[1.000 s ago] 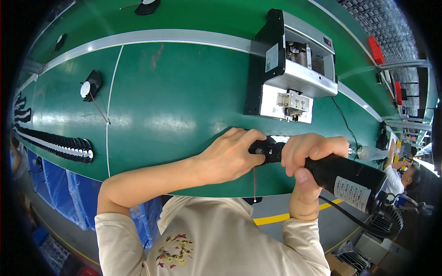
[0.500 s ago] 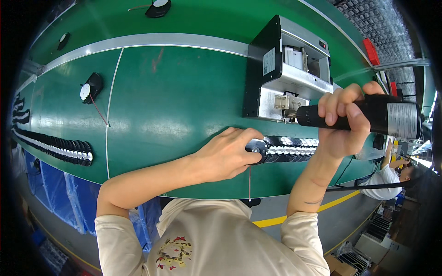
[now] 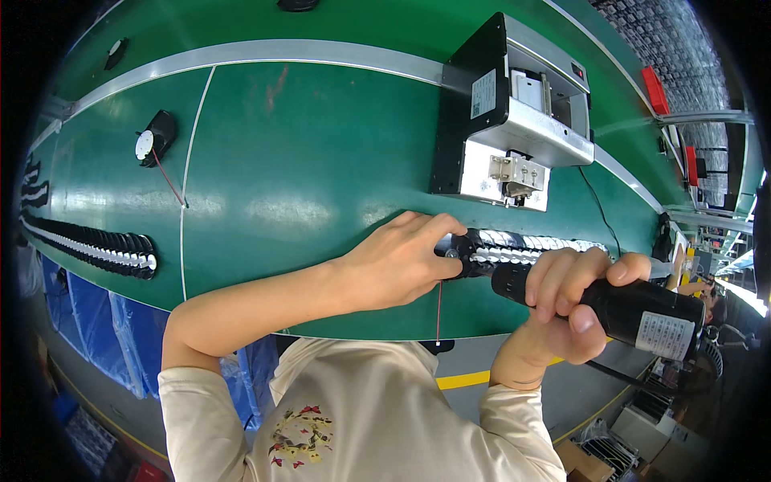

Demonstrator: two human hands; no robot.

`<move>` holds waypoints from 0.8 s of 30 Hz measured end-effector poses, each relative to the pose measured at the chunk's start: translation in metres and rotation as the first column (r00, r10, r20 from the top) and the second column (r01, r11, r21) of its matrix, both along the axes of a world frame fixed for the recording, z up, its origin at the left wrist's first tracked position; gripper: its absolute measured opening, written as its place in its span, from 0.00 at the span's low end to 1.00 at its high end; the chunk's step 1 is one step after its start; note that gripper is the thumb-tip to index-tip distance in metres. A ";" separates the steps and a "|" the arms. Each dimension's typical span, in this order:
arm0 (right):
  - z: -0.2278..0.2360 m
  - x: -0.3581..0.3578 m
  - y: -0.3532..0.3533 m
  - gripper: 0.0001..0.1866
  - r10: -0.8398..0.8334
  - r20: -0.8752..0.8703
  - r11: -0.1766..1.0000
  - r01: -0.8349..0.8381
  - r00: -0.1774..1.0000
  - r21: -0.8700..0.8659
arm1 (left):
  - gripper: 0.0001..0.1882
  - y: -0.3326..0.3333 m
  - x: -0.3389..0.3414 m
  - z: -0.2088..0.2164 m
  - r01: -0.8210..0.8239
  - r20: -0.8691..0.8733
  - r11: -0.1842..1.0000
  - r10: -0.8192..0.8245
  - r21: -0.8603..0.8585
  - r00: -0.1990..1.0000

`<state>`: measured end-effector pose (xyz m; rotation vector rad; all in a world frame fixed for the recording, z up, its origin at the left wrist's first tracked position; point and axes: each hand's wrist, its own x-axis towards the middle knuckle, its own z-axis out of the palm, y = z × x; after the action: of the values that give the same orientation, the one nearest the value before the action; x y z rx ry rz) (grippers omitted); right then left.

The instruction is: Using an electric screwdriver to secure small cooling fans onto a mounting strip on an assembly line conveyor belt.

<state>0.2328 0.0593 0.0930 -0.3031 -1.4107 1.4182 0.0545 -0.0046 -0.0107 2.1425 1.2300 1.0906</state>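
My right hand (image 3: 572,296) is wrapped round a black electric screwdriver (image 3: 622,309) with a white label. The screwdriver lies nearly level, its tip pointing left at a small black plastic part (image 3: 456,253) and close to it; whether they touch I cannot tell. Thumb and fingers of my left hand (image 3: 397,259) grip that part on the green bench. A thin red wire (image 3: 439,313) hangs from it over the near edge. Just right of the part runs a row of nested black-and-white pieces (image 3: 554,243), partly hidden by my right hand and the screwdriver.
A black-and-silver screw feeder (image 3: 514,120) stands beyond my hands. Another nested row (image 3: 96,245) lies at the left, and a black part with a white disc (image 3: 157,138) and red wire behind it. A metal rail (image 3: 321,50) crosses the back. A person sits far right.
My right hand has brought the screwdriver from the screw feeder's front down and toward me, to the part under my left hand. My left hand keeps its grip. The view has shifted slightly.
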 end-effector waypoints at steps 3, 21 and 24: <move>0.000 -0.003 0.001 0.23 -0.078 -0.011 0.997 0.078 0.997 0.016 | 0.11 0.000 -0.001 0.006 0.028 0.025 0.999 -0.027 -0.046 0.999; 0.022 -0.034 0.076 0.22 -0.141 0.013 0.989 0.140 0.990 0.055 | 0.12 0.000 -0.002 0.008 0.027 -0.011 0.997 -0.027 -0.071 1.000; 0.020 -0.028 0.059 0.22 -0.120 -0.040 0.992 0.122 0.992 0.042 | 0.11 -0.001 -0.003 0.009 0.032 0.011 0.997 -0.031 -0.072 0.999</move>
<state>0.2050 0.1182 0.1134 -0.3267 -1.3688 1.2861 0.0515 -0.0057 -0.0022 2.0935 1.2082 1.0270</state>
